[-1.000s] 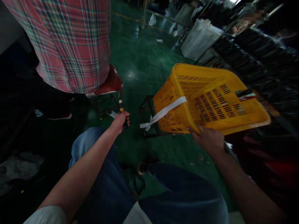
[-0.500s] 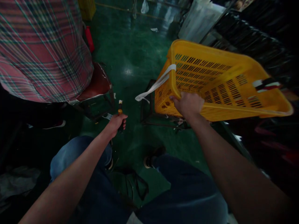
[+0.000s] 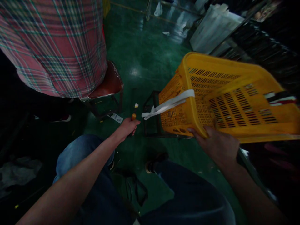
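My left hand (image 3: 128, 127) is closed round a short, brush-like tool (image 3: 133, 116) with a dark handle, an amber collar and a whitish tip that points away from me. Its exact kind is hard to make out. At the right, my right hand (image 3: 219, 143) grips the near corner of a yellow plastic basket (image 3: 212, 62), thumb outside and fingers over the rim. The basket is tilted, its slotted inside showing. A white strap (image 3: 172, 102) is looped over its left rim and hangs loose. Under the basket is a dark metal frame (image 3: 146, 125), partly hidden.
A person in a plaid shirt (image 3: 63, 47) sits on a brown stool (image 3: 112, 79) at the left. A printed tag (image 3: 116, 117) lies beside the stool. A large whitish sack (image 3: 213, 29) stands behind the basket. Dark goods line the right side. The green floor (image 3: 133, 56) runs between.
The basket has come nearer and lower in view, with my right hand still on its rim. My left hand has shifted right with the tool. The view has also moved.
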A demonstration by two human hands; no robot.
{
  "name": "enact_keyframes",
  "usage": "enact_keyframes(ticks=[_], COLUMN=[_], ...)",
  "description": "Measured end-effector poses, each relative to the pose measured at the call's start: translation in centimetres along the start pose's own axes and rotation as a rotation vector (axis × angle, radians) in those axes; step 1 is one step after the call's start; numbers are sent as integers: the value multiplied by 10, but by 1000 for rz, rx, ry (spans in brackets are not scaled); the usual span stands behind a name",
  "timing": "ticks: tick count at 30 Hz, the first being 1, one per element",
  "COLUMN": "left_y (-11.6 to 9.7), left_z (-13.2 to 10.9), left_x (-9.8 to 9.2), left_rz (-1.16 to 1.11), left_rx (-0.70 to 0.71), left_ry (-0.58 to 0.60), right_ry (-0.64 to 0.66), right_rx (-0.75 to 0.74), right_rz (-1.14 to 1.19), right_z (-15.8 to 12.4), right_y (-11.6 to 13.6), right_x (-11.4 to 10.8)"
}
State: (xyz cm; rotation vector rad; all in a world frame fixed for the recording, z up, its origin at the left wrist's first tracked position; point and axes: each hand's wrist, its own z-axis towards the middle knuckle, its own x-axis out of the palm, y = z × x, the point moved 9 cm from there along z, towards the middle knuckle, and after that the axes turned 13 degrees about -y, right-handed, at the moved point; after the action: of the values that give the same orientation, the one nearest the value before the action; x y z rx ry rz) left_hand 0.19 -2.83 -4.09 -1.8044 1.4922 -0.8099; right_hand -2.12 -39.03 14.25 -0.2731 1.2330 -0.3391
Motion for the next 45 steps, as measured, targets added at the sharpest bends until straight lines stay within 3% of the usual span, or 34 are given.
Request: enact_keyframes(ticks=[4,8,13,18,23,30,34,39,45], left_y=[-4,2,6,7,10,9,12,19,30], left_z=[-7,-9,-7,-9,-15,-11,-6,1,1], left_x=[0,-3,-7,-13,-24,-64,-74,-65,-18], left_rz=[28,66,66,61,55,109,94,100,121], left_rx=[24,45,5,-57,-47,-26,-28,-41,-50], left_ry=[-5,9,6,-11,13,-60,-84,-71,59], right_ry=[-101,-175,-24,33,35,29,0,25,20], right_rx=[-96,-150,-13,92,123,57,18,-25,2], right_rz=[-38,-24,-5,25,33,45,-13,-101,-131], right_z=[-61,-73,-15,54,80,78,72,45,38], right_y=[-6,29,83,100,100,96,76,35,19], right_x=[-23,-44,-40,-23,-15,-8,1,15,20])
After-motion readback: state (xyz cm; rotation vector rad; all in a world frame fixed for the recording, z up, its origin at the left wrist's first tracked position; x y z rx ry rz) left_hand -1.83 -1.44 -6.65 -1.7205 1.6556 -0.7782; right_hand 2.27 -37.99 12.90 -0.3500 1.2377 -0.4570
